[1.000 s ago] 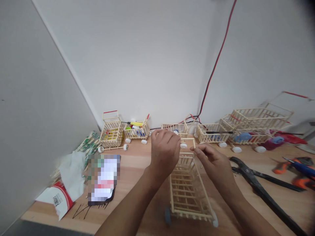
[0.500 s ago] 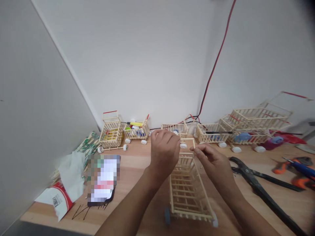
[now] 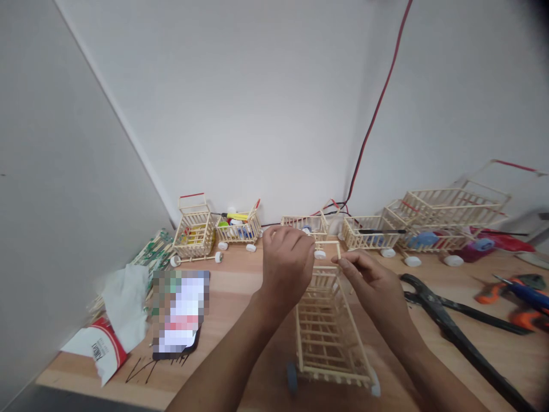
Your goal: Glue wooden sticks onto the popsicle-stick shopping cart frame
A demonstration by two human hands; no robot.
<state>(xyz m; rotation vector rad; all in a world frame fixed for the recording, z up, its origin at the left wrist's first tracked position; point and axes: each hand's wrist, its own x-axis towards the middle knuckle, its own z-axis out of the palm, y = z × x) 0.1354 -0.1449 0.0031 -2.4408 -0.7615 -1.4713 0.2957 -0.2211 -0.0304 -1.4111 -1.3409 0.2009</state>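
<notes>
A miniature shopping cart point(image 3: 332, 376) built of thin wooden sticks stands on the table in front of me, with wheels at its near corners. At its far end rises a stick handle frame point(image 3: 328, 243). My right hand point(image 3: 373, 283) pinches the right upright of that frame between thumb and fingertips. My left hand point(image 3: 287, 263) is closed at the frame's left side; its back faces me and hides the fingertips and that part of the frame.
Several stick carts, such as one with yellow contents point(image 3: 193, 237), line the wall. To the left lie a phone point(image 3: 184, 315), a tissue point(image 3: 124, 303), a red-and-white wrapper point(image 3: 105, 349) and stick bundles point(image 3: 156, 246). Large black pliers point(image 3: 450, 326) and a blue-handled tool point(image 3: 529, 297) lie right.
</notes>
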